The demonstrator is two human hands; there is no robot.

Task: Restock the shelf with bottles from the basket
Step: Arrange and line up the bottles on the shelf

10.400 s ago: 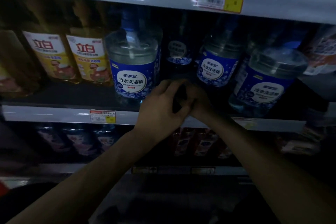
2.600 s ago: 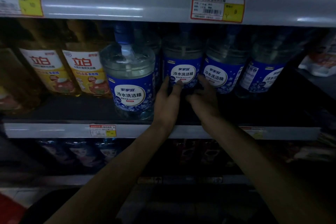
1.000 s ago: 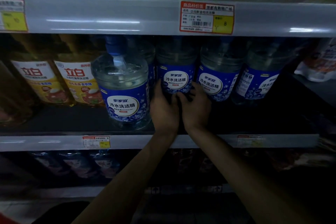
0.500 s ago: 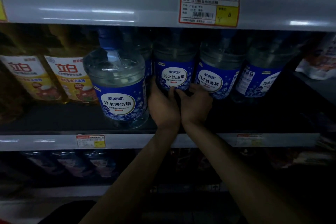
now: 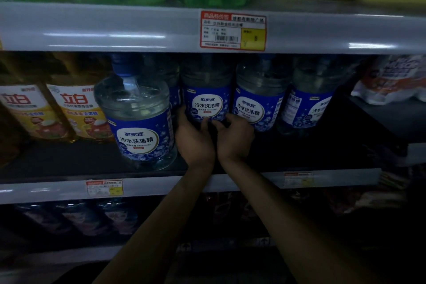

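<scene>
Front bottle (image 5: 138,122) is standing just left of the left hand (image 5: 194,139). The left hand is wrapping the left flank of the middle bottle (image 5: 207,99), and the right hand (image 5: 235,138) is curling onto its lower right front. That bottle is standing upright on the shelf (image 5: 57,161), dead ahead between both hands and equally near each. Neighbour bottle (image 5: 258,101) is crowding its right side. Basket isn't showing.

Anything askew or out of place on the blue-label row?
One blue-label bottle stands well forward of its row, near the shelf edge. The rightmost bottle is turned, label off-centre. No spill or damage visible.
</scene>
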